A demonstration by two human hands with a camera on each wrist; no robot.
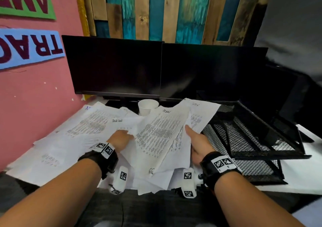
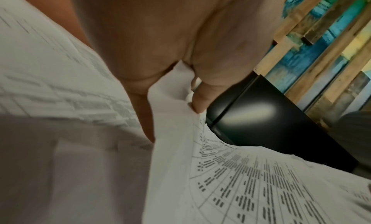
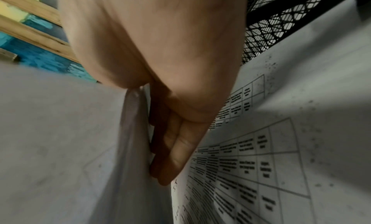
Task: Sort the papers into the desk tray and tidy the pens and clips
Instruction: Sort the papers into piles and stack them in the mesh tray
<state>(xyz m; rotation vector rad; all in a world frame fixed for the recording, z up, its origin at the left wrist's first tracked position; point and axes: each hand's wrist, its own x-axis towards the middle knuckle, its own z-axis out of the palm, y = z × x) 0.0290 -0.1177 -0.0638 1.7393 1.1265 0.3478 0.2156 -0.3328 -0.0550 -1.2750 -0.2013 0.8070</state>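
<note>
Printed white papers point(image 1: 78, 136) lie spread in loose, overlapping layers across the desk. My left hand point(image 1: 122, 137) pinches the left edge of one printed sheet point(image 1: 156, 136) that is raised off the pile. In the left wrist view, the left hand point(image 2: 173, 123) has its thumb on top of this sheet point(image 2: 251, 187) and its fingers beneath. My right hand point(image 1: 193, 138) grips a few sheets point(image 1: 200, 115) by their right side, thumb on top. In the right wrist view, the right hand point(image 3: 144, 124) has its fingers under those sheets point(image 3: 60, 132). The black mesh desk tray point(image 1: 257, 150) stands just right of that hand.
A white paper cup point(image 1: 148, 106) stands behind the papers. Two dark monitors point(image 1: 156, 70) fill the back of the desk. A pink wall point(image 1: 34, 96) closes off the left side. Papers overhang the desk's front edge near my wrists.
</note>
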